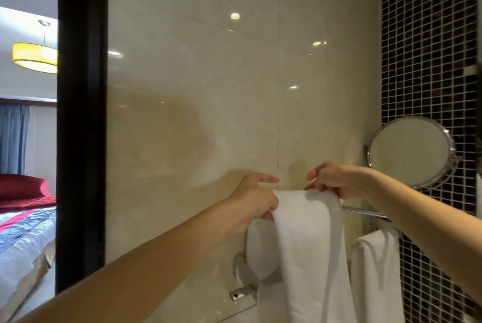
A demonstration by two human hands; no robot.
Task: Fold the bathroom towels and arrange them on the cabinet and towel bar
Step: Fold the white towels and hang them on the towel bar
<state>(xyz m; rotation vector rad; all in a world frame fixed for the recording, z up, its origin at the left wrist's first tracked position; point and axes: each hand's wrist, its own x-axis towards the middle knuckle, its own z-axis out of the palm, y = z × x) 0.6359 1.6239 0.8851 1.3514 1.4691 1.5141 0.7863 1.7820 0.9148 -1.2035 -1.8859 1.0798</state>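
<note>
A white towel (309, 239) hangs folded over the chrome towel bar (362, 211) on the cream tiled wall. My left hand (254, 198) pinches the towel's top left edge between thumb and fingers. My right hand (336, 179) grips the towel's top right fold where it lies over the bar. A second white towel (377, 270) hangs from a lower bar to the right, untouched. The bar under the first towel is hidden by the cloth.
A round chrome mirror (412, 151) on a swing arm sticks out from the dark mosaic wall (427, 48) at right. A chrome bracket (243, 292) sits below the towel. A black door frame (82, 124) at left opens onto a bedroom with a bed (23, 239).
</note>
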